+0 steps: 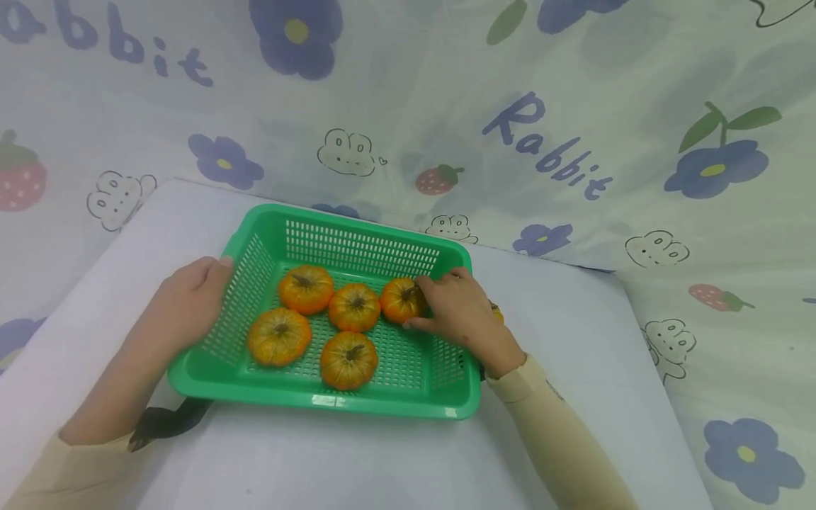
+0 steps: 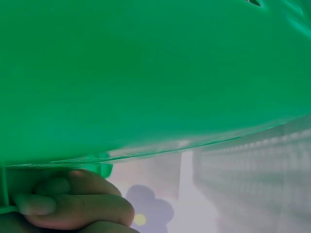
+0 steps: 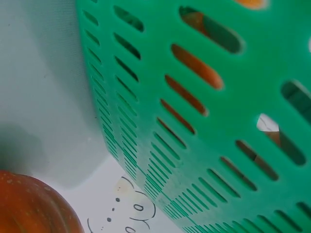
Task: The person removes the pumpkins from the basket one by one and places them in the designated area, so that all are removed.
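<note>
The left hand (image 1: pixel 194 297) grips the left rim of a green plastic basket (image 1: pixel 395 404), its thumb over the edge. Curled fingers (image 2: pixel 77 204) show below the basket's rim in the left wrist view. Several small orange pumpkins with brown stems lie inside. Reaching over the right wall, the right hand (image 1: pixel 464 312) holds the rightmost pumpkin (image 1: pixel 398 301) between thumb and fingers, hiding that pumpkin's right side. Next to it sits the middle pumpkin (image 1: pixel 354 307). The right wrist view shows the basket's slotted wall (image 3: pixel 146 97) with orange behind the slots.
Another pumpkin (image 3: pixel 36 206) is outside the basket on the right, mostly hidden by the right hand in the head view. The white table (image 1: pixel 574 340) meets a printed curtain (image 1: pixel 408 92) at the back. Dark straps hang at the left wrist.
</note>
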Demonstrator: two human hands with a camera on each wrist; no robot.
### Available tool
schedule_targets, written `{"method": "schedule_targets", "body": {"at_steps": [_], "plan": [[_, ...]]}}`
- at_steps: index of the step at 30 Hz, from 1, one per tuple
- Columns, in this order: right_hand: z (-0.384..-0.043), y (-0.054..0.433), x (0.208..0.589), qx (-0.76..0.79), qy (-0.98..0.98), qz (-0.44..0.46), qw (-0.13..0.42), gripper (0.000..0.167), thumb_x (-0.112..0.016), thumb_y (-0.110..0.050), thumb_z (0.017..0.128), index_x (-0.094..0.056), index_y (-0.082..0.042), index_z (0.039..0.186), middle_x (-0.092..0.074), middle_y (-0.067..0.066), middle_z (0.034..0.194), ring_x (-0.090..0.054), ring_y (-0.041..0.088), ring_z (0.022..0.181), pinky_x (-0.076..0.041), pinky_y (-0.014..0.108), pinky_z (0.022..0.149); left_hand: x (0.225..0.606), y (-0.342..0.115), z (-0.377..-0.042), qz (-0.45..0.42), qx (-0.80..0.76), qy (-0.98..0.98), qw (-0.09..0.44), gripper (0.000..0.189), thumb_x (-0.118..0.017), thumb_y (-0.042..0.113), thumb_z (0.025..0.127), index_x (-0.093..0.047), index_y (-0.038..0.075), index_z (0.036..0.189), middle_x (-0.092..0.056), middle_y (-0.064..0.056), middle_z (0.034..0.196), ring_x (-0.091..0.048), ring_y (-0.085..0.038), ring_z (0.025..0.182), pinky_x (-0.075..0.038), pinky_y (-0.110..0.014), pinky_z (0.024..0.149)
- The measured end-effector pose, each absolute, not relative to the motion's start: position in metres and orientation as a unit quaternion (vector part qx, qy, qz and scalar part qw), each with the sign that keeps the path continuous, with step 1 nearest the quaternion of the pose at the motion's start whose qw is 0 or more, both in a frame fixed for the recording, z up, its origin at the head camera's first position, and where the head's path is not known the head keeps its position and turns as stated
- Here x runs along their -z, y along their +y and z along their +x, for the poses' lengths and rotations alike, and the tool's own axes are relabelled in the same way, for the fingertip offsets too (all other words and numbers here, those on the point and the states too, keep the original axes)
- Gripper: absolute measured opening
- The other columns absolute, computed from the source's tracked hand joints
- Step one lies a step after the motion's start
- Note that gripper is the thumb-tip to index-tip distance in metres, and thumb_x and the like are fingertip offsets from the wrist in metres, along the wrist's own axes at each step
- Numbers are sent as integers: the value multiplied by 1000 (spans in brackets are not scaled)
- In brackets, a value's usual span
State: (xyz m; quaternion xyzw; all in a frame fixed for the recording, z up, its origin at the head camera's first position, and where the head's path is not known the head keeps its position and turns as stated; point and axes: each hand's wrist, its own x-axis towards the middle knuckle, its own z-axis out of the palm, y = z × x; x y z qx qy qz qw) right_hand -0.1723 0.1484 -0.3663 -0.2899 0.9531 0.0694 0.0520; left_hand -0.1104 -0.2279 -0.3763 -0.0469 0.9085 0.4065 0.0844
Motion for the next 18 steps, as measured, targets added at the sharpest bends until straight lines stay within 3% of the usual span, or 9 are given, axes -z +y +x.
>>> {"method": "schedule_targets", "body": {"at_steps": [7,18], "plan": [[-174,147,364,-78,951,-291,73,81,-78,-65,86,-60,-12,145,-75,5,118,-66,24,112,-35,43,111,378,-230,-110,-50,-407,908,85,64,-15,54,111,-50,1,108,-57,-15,84,-57,-28,66,-51,-41,54],[-173,147,364,-92,953,-278,79,73,-78,-63,87,-66,-10,136,-76,3,107,-64,24,110,-32,42,114,377,-228,-111,-49,-412,905,90,62,-15,52,112,-50,0,111,-58,-15,85,-57,-26,65,-52,-40,53]]}}
